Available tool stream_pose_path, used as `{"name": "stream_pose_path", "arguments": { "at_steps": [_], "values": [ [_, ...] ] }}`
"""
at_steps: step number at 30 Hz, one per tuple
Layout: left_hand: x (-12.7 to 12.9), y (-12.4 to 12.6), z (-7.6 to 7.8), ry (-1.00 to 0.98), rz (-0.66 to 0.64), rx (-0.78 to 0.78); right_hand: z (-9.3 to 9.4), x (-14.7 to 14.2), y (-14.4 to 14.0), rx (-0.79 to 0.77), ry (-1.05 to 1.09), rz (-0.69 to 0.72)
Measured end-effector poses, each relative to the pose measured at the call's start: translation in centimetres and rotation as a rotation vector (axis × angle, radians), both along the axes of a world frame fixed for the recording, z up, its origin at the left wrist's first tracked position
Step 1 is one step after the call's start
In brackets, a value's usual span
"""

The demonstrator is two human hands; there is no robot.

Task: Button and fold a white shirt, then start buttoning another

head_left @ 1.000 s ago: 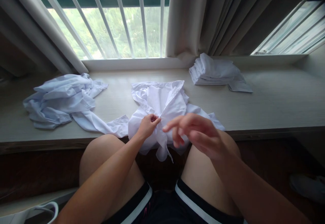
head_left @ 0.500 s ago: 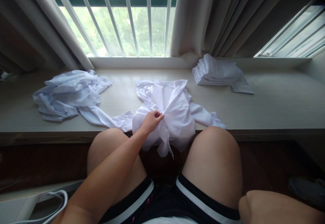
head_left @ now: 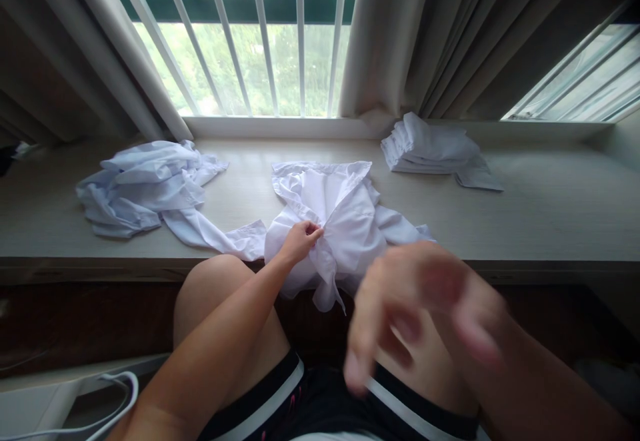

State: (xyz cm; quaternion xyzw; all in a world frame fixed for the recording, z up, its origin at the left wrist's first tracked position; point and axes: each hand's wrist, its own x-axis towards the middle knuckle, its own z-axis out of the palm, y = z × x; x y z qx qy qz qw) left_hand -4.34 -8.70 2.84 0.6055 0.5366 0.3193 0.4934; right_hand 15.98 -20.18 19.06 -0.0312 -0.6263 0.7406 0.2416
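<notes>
A white shirt (head_left: 350,234) lies in front of me with its collar toward the window and its lower part hanging over the ledge's front edge. My left hand (head_left: 301,239) pinches the shirt's front edge near the middle, gathering the cloth. Close to the camera and blurred, my right hand (head_left: 410,314) hovers above my right thigh. Its fingers are apart and curved downward, with nothing in them. It covers part of the shirt's lower right side and sleeve.
A crumpled white garment (head_left: 145,191) lies on the ledge (head_left: 550,221) at left, one sleeve reaching toward the shirt. Folded white clothes (head_left: 435,147) are stacked at right. Grey curtains (head_left: 385,41) and a barred window stand behind. A white cable (head_left: 133,387) loops at lower left.
My right hand has come up from the lower right to above my right thigh. My left hand keeps its pinch on the shirt. The view has shifted slightly.
</notes>
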Motion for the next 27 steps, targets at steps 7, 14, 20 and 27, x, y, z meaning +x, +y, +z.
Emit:
{"name": "stream_pose_path", "arguments": {
  "at_steps": [7, 14, 20, 27],
  "values": [
    [0.0, 0.1, -0.3, -0.047, 0.005, 0.015, -11.4, -0.5, 11.0, -0.056, -0.693, -0.834],
    [0.0, 0.6, -0.8, -0.093, 0.027, 0.022, -16.6, -2.8, 11.0, -0.063, -0.629, -0.905],
    [0.1, 0.8, -0.4, -0.133, 0.014, 0.032, -16.3, -2.7, 11.4, -0.104, -0.596, -0.939],
    [0.0, 1.0, -0.5, -0.103, 0.031, 0.054, -15.7, -2.2, 11.1, 0.052, -0.626, -0.949]
  ]
}}
